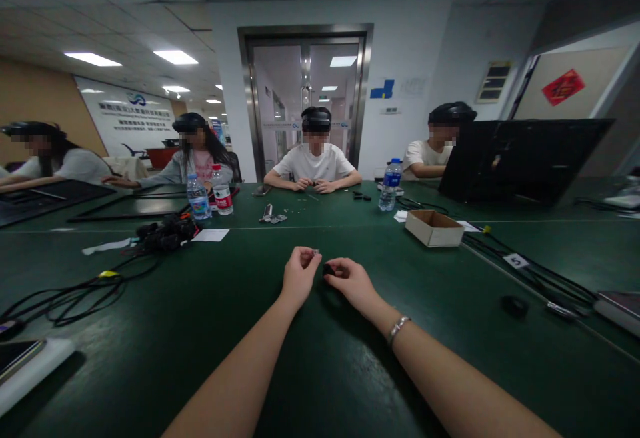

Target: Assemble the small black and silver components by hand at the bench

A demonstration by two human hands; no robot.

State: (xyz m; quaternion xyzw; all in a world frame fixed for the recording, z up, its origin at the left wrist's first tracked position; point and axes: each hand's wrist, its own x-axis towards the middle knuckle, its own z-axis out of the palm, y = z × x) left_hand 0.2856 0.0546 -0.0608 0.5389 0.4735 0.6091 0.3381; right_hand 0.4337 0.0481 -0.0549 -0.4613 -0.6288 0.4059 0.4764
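Note:
Above the dark green table [210,331], my two hands are close together near the middle of the head view. My left hand [299,273] is closed in a pinch on a small, pale, shiny piece [316,252], too small to name. Just to its right, my right hand [354,283] pinches a small black piece [328,269] between thumb and fingers; its kind does not show. A narrow gap separates the two pieces. A silver bracelet [399,330] is on my right wrist.
An open cardboard box [434,228] stands right of my hands. Water bottles [199,198] and tangled black cables [167,231] lie left; a bottle [390,185], a monitor [520,161] and a mouse [515,305] are right. Several people in headsets sit across.

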